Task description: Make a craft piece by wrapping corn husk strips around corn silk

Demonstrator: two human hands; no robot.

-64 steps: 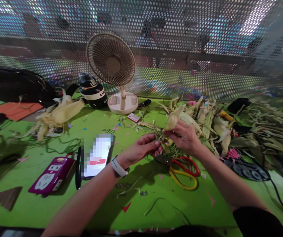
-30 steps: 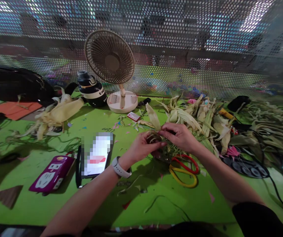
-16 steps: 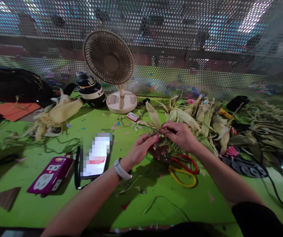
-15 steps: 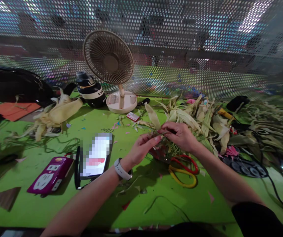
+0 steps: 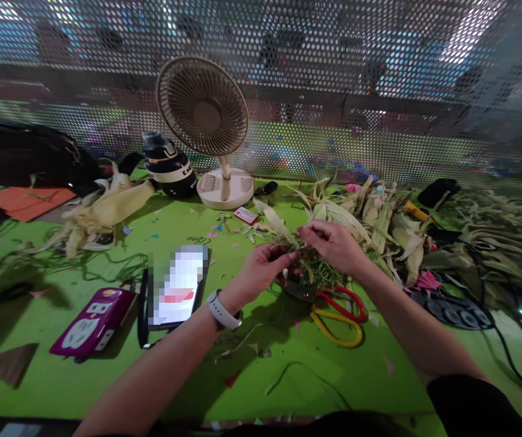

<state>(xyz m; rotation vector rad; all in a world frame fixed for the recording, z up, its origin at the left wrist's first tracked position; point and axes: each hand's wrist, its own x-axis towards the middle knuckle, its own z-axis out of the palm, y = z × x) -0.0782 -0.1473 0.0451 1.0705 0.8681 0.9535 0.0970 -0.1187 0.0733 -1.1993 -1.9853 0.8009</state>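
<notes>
My left hand point(image 5: 265, 267), with a pale watch strap on its wrist, is closed on a dried corn husk point(image 5: 274, 220) whose pale blade points up and left. Close beside it, my right hand point(image 5: 331, 243) has its thumb and fingers pinched together at the husk's lower end. What lies between those fingertips is too small to make out. Just below the hands are scissors point(image 5: 340, 315) with one red and one yellow handle loop; their blades are partly under my hands. Green stringy strips point(image 5: 325, 273) lie under my right hand.
Behind my right hand spreads a heap of dried husks point(image 5: 343, 215). A fan point(image 5: 224, 188), a dark bottle point(image 5: 170, 170) and a small red-white box point(image 5: 246, 215) stand farther back. Left are a phone point(image 5: 181, 285), a purple case point(image 5: 92, 325) and another husk bundle point(image 5: 110, 209). A perforated metal screen point(image 5: 297, 139) rises behind.
The husk blade has tilted down to the left. My right hand has shifted slightly, with its fingertips lifted a little away from my left thumb.
</notes>
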